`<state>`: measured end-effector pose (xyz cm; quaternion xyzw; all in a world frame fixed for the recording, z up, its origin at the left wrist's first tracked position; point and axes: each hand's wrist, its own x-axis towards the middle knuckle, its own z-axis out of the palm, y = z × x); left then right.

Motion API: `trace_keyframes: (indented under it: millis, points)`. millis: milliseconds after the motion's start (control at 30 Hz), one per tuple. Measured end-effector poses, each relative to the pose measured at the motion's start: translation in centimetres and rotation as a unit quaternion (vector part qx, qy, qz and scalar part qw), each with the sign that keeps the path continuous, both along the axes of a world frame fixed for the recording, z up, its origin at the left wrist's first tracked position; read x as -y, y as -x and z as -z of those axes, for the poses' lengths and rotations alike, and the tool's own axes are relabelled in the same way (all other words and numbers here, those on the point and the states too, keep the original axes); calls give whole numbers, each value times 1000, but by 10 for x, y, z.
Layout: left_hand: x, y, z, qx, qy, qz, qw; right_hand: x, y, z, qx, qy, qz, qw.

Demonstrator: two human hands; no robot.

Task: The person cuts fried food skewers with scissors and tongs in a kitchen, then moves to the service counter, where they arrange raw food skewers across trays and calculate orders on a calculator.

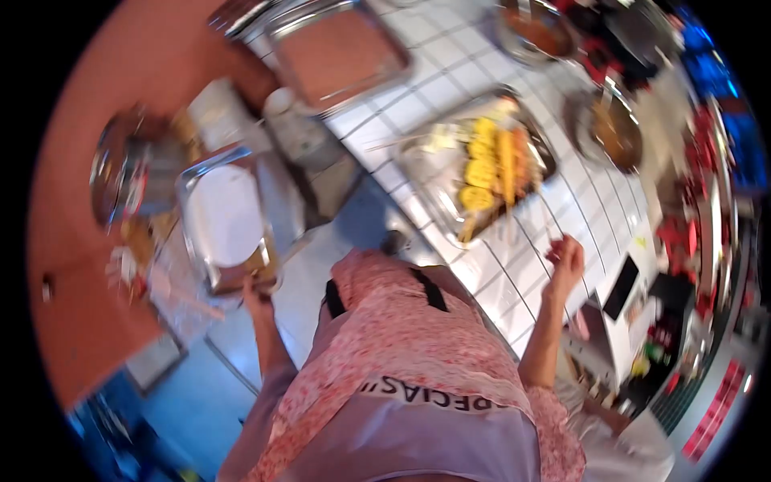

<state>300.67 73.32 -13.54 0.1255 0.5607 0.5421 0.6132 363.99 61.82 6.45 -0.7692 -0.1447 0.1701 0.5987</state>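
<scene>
My left hand [257, 291] grips the near end of a metal tray [215, 277], which has a white oval piece [228, 215] lying in it. Over the white tiled counter is my right hand [568, 261], its fingers curled; blur hides whether anything is between them. Beyond it, a metal tray [438, 189] holds yellow slices [482, 165], pale pieces and orange food, with thin sticks poking out at its edges.
A tray with a reddish surface [341, 56] sits at the counter's far end. Two metal bowls of sauce [617, 136] stand at the right. A large pot [132, 173] is at the left. A dark phone-like object [621, 287] lies right of my right hand.
</scene>
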Motion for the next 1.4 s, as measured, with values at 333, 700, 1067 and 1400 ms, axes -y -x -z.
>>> trace_keyframes:
  millis: [333, 700, 1067, 1400]
  points:
    - [-78, -185, -195, -74, -94, 199, 973, 6, 42, -25, -140, -77, -104, 982]
    - [37, -462, -225, 2, -173, 732, 659, 125, 11, -37, -150, -143, 199, 958]
    - [23, -488, -205, -60, -82, 662, 743, 337, -199, 26, -270, 20, 126, 954]
    - [12, -485, -190, -69, -41, 572, 816, 246, -235, 94, -51, 283, 94, 953]
